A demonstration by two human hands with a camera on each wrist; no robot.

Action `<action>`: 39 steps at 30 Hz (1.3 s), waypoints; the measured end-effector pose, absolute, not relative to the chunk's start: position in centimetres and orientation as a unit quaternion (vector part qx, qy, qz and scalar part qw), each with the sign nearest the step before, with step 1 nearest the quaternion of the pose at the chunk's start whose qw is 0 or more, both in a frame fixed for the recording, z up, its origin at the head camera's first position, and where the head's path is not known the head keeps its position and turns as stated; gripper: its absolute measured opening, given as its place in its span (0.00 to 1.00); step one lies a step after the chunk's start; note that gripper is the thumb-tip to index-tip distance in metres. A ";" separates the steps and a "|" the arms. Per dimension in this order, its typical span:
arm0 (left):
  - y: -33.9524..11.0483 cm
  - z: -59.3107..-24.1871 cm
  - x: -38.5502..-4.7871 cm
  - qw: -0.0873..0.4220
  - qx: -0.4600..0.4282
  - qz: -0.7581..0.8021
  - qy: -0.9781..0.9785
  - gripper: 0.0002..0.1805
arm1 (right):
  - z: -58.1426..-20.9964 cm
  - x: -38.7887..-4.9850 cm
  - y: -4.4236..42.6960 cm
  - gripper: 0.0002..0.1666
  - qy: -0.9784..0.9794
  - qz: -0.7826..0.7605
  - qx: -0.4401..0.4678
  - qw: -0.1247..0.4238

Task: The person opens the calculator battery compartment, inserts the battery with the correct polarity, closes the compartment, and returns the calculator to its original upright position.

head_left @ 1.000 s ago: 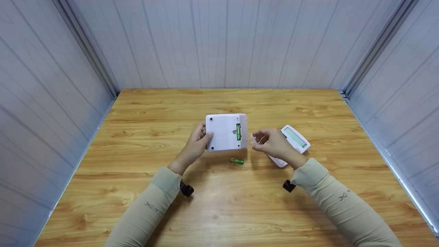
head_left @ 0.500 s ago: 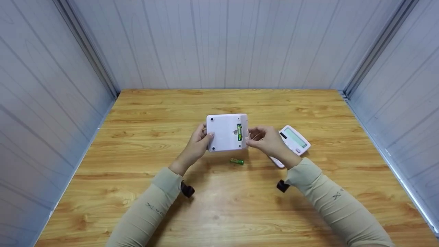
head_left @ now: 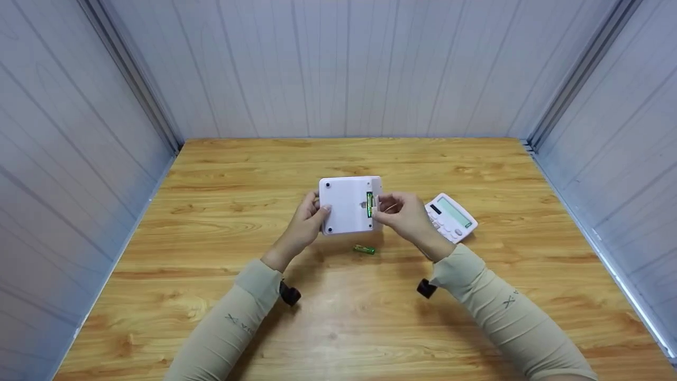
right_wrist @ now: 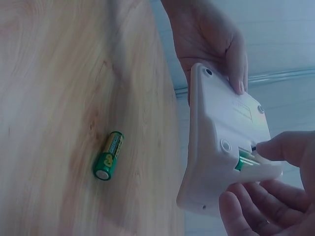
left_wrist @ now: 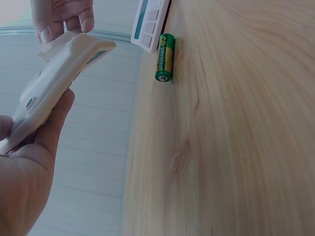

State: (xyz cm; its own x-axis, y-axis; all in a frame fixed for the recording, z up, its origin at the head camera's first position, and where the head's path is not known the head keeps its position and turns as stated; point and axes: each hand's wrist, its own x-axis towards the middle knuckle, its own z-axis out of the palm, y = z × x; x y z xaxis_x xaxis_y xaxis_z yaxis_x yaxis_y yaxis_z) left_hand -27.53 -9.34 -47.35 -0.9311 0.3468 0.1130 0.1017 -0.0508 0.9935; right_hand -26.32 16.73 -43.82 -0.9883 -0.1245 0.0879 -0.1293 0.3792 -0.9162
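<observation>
My left hand (head_left: 305,218) grips a white calculator (head_left: 345,205) by its left edge, its back with small round feet turned towards me, raised above the table. In the open battery compartment sits a green battery (head_left: 369,204). My right hand (head_left: 406,216) pinches a small white battery cover (right_wrist: 260,172) at the edge of that compartment. The right wrist view shows this cover tilted over the battery, partly hiding it. A loose green and gold battery (head_left: 364,249) lies on the table below the calculator.
A second white calculator (head_left: 456,218) lies face up to the right, partly behind my right hand and wrist. The wooden table (head_left: 222,185) is bounded by pale panel walls (head_left: 338,69) at the back and on both sides.
My right hand has moved left with the battery cover, from beside the calculator to its battery compartment. My left hand and the held calculator have barely shifted; the loose battery stays put.
</observation>
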 end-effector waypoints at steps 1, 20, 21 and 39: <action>-9.3 -47.4 -27.5 0.086 0.164 0.705 0.684 0.22 | -43.8 -26.3 16.6 0.20 -0.832 0.550 0.074 0.005; -8.8 -47.4 -27.4 0.079 0.187 0.701 0.684 0.22 | -43.6 -26.2 15.7 0.17 -0.833 0.550 0.048 0.043; -8.9 -47.4 -27.4 0.079 0.188 0.701 0.684 0.22 | -43.6 -26.2 15.7 0.16 -0.832 0.551 0.045 0.042; -8.7 -47.3 -27.3 0.088 0.195 0.705 0.676 0.22 | -43.8 -26.4 15.8 0.18 -0.837 0.543 0.038 0.056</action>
State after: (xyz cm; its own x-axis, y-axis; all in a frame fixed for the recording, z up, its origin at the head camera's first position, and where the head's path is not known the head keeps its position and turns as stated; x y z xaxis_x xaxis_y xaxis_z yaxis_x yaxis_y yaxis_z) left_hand -27.35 -8.65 -47.26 -0.9084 0.3879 0.1557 0.1397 -0.0695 0.9878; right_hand -26.39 15.81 -43.77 -0.9908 -0.0034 0.1355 -0.1251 0.4066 -0.9050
